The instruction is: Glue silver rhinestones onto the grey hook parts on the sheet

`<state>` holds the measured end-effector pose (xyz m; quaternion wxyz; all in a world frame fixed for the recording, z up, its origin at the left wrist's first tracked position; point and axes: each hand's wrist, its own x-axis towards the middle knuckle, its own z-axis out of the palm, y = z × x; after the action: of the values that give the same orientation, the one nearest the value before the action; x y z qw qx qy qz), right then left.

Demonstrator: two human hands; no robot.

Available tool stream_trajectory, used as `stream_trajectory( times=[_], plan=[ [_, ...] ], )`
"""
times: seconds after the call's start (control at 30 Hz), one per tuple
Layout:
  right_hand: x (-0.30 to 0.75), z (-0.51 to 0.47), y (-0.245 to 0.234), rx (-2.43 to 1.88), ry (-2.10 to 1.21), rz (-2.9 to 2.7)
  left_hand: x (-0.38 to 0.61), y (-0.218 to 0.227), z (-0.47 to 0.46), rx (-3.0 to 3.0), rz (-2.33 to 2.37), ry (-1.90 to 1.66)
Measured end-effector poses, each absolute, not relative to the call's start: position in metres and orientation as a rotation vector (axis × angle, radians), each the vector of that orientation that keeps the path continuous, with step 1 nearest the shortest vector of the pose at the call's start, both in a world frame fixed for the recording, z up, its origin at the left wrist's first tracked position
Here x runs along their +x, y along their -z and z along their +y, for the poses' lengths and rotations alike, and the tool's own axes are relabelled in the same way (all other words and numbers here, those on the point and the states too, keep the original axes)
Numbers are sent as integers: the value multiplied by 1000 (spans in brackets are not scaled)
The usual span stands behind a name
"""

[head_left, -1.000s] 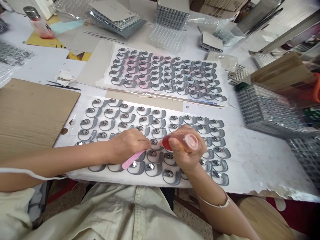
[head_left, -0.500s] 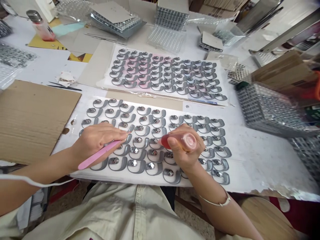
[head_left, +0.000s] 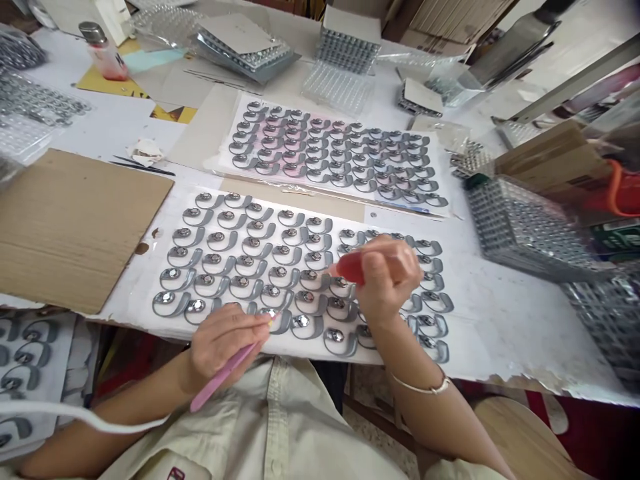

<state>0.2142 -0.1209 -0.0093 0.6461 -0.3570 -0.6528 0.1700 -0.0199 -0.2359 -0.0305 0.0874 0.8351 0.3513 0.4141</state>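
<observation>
My left hand [head_left: 225,343] is closed around pink tweezers [head_left: 220,383], their tip at a ring in the front row of the nearer white board [head_left: 175,320]. My right hand [head_left: 387,280] grips a small squeeze bottle of red liquid [head_left: 349,268], tilted so its nozzle points left over the middle rows. Curved grey metal rings [head_left: 214,283], each with a round shiny stone or setting, stand in rows on this board. My hands hide some of them. Behind lies a second board [head_left: 220,157] with similar rings, its surface partly stained pink.
Brown cardboard [head_left: 75,227] lies at left. A capped bottle with pink liquid [head_left: 106,57] stands at the back left. Stacked trays of small shiny pieces [head_left: 345,43] sit at the back, and more [head_left: 525,227] at right beside a cardboard box [head_left: 555,153].
My left hand has moved towards me and right with the tweezers, uncovering rings at the board's left. My right hand has shifted slightly right, and the bottle now lies more sideways.
</observation>
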Motion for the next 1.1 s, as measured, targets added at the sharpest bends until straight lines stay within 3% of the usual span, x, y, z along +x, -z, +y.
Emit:
stream_trajectory(
  times=[0.1,0.37,0.5,0.7,1.1],
  plan=[
    [222,-112,1,-911,-446,-1224,-9,32,-236,2198,1110,-1610],
    [260,-92,-24,-993,-881,-741,-12,32,-221,2152,1095,-1533],
    [300,-87,-28,-1018,-928,-607,-13,32,-222,2151,1125,-1524],
    [308,-123,-37,-899,-728,-752,0,14,-221,2406,1152,-1551],
    [230,-157,-2,-919,-1062,-938,7,3,-218,2437,1208,-1287]
  ],
)
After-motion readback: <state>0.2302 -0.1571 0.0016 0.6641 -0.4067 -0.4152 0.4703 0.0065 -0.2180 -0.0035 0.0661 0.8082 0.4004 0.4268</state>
